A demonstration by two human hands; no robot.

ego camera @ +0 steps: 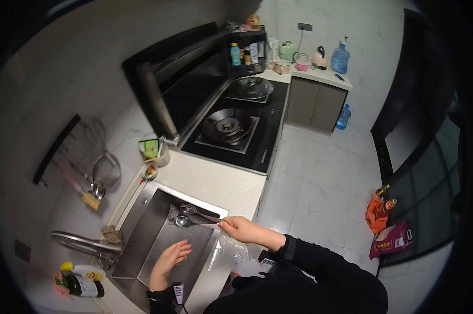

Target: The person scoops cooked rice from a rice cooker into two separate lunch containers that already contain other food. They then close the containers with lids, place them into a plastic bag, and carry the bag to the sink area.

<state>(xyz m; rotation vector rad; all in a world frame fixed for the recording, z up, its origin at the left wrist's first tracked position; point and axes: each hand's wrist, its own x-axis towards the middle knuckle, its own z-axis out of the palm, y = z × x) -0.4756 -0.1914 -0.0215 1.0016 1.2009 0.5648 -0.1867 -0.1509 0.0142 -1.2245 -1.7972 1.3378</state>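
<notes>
Two metal spoons or ladles (182, 221) hang over the far right corner of the stainless steel sink (145, 257), their handles pinched in my right hand (236, 229). Over the near part of the basin is my left hand (170, 257), fingers spread, gripping nothing that shows. A clear plastic bag (228, 253) lies on the counter edge just below my right hand. The curved metal faucet (83, 244) stands at the sink's left side, with a crumpled brown cloth (112, 234) by it. Some translucent material (173, 213) lies in the sink behind the spoon heads.
Beyond the sink are a countertop (209, 182) and a black gas stove (260, 145) with a glass lid (251, 87). Bottles (85, 285) stand left of the sink. Utensils, a strainer (106, 170) among them, hang on the wall. A purple bag (391, 240) rests on the floor at right.
</notes>
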